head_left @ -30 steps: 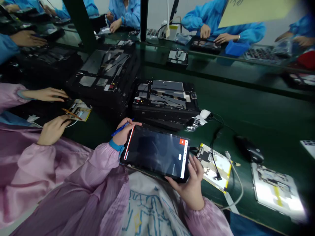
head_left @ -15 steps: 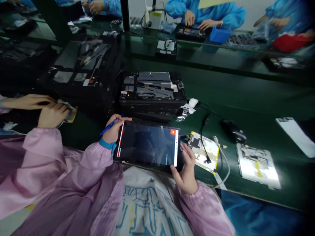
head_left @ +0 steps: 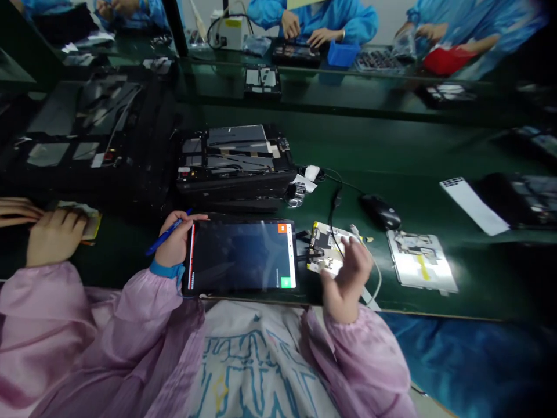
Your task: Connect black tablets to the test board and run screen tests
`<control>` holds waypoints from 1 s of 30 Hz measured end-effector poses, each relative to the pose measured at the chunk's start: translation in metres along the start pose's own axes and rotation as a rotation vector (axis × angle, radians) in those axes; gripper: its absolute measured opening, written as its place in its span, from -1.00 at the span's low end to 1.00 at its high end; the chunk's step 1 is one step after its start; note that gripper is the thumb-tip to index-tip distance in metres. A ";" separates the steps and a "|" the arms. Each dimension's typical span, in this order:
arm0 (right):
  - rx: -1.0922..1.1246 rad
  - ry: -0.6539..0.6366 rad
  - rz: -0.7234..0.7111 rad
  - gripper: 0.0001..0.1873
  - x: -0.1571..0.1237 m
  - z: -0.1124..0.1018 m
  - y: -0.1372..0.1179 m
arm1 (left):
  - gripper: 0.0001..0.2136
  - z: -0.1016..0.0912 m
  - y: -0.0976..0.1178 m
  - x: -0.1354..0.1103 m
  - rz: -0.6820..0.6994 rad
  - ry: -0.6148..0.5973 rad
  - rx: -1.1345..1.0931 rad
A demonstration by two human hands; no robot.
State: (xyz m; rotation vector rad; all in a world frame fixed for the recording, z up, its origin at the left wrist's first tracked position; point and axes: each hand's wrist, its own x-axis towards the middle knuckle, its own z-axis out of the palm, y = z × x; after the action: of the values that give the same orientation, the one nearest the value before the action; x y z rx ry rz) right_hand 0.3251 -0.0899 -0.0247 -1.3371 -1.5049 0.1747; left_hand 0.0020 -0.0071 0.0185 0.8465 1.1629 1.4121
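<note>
At the bench [head_left: 404,145], left hand [head_left: 171,247] gripping tablet [head_left: 241,255] and pen [head_left: 163,237], right hand [head_left: 348,281] loosely open

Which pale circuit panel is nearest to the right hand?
The panel beside the tablet, partly hidden behind the right hand; another panel, near the mouse, lies farther right.

A dark green workbench [head_left: 383,145] stretches sideways, with a pale grey wall [head_left: 389,24] beyond.

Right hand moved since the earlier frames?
Yes. Judged against the mouse, the right hand has moved right: earlier at the tablet's right edge, now off it and overlapping the circuit board in view.
</note>
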 end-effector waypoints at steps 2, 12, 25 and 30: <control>-0.081 0.006 0.131 -0.39 0.015 -0.013 0.016 | -0.77 0.000 0.000 0.001 -0.006 0.004 0.007; -0.451 -0.327 0.128 -0.52 0.021 -0.016 0.057 | -0.77 0.003 0.003 0.002 -0.047 0.038 0.044; -0.514 -0.472 -0.022 -0.69 0.029 -0.022 0.045 | -0.86 0.002 -0.001 0.005 0.061 0.034 0.115; -0.479 -0.783 -0.164 -0.75 0.063 -0.020 0.052 | -0.86 0.004 -0.002 0.003 0.100 0.043 0.126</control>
State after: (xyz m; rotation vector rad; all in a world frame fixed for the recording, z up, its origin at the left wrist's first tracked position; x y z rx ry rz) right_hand 0.3848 -0.0317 -0.0156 -1.6013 -2.4216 0.2622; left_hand 0.0059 -0.0033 0.0175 0.9783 1.2677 1.4555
